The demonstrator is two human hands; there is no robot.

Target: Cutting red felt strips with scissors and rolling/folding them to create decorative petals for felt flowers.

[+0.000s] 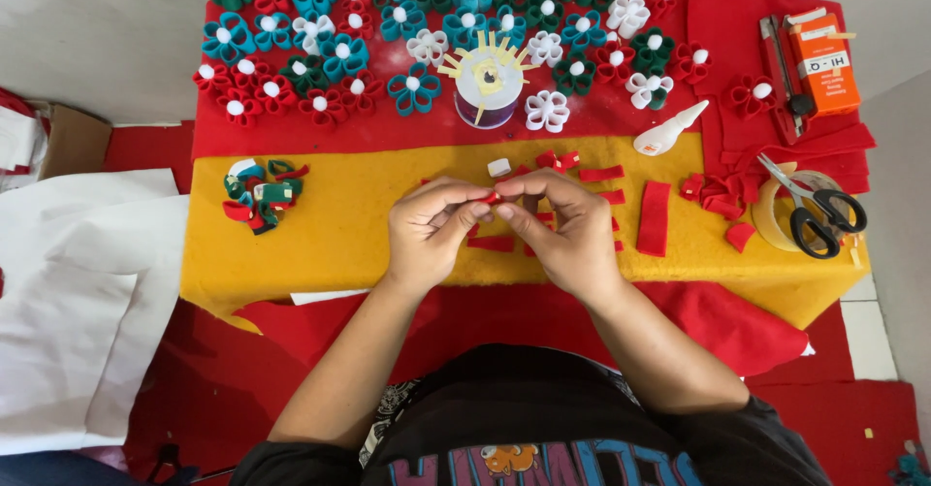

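Left hand (432, 234) and right hand (567, 229) pinching small red felt piece (493, 197) together over yellow felt sheet (320, 234); red cloth (407, 129) lying beyond sheet, white floor (87, 30) showing left of sheet.

Red felt strips (654, 217) lie on yellow felt (330, 224); felt flowers (320, 54) are red, teal, green, white.

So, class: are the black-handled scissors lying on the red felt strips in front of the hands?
No. The scissors rest on a tape roll at the right edge, away from both hands.
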